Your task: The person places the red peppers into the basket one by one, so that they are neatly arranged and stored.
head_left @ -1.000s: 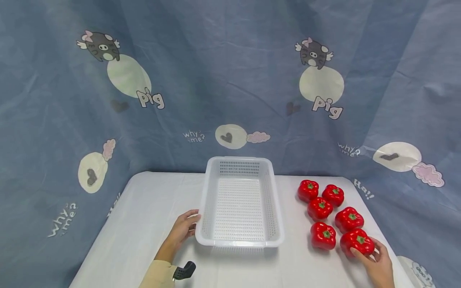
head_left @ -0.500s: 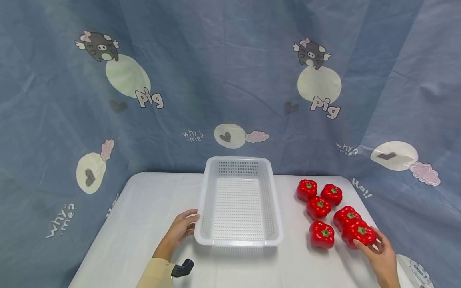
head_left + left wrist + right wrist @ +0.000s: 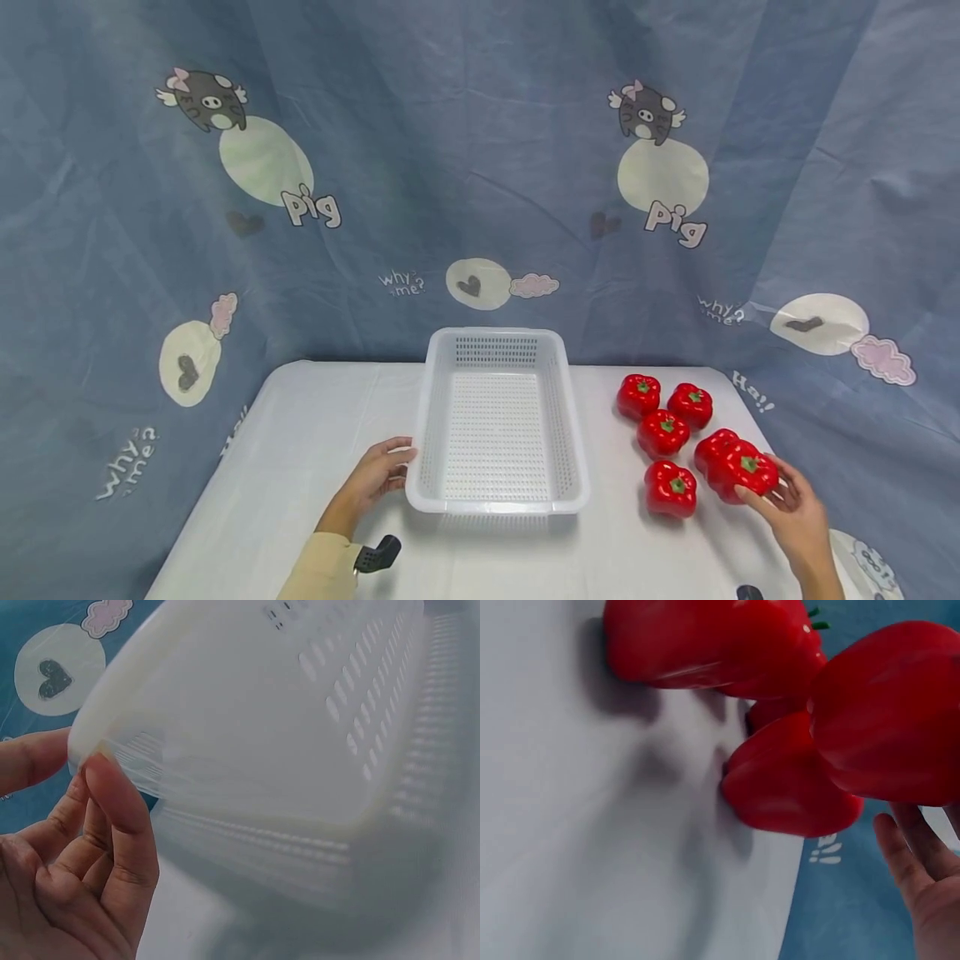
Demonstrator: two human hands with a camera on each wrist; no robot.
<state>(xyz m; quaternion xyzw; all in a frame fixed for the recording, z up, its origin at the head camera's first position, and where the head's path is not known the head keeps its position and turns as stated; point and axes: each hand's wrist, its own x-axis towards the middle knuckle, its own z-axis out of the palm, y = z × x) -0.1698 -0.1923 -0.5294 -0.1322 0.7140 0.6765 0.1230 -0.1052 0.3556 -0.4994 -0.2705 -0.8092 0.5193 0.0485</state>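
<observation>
A white perforated plastic basket (image 3: 495,506) stands mid-table with nothing in it. My left hand (image 3: 375,473) is at its left side; in the left wrist view the thumb and fingers of that hand (image 3: 105,862) pinch the basket's rim (image 3: 88,724). On the right, my right hand (image 3: 797,510) grips a red bell pepper (image 3: 742,473), held above the table. This pepper partly covers another bell pepper (image 3: 712,446) behind it. In the right wrist view the held bell pepper (image 3: 892,712) hangs off the surface, with fingers (image 3: 922,840) under one side.
Several more red bell peppers lie at the table's right: a back-left one (image 3: 638,396), a back-right one (image 3: 690,406), a middle one (image 3: 663,433) and a front one (image 3: 671,489). A blue printed curtain (image 3: 480,183) hangs behind the white table (image 3: 315,425).
My right hand has raised the bell pepper off the table and moved it slightly away from me, over the one behind. My left hand and the basket have stayed in place.
</observation>
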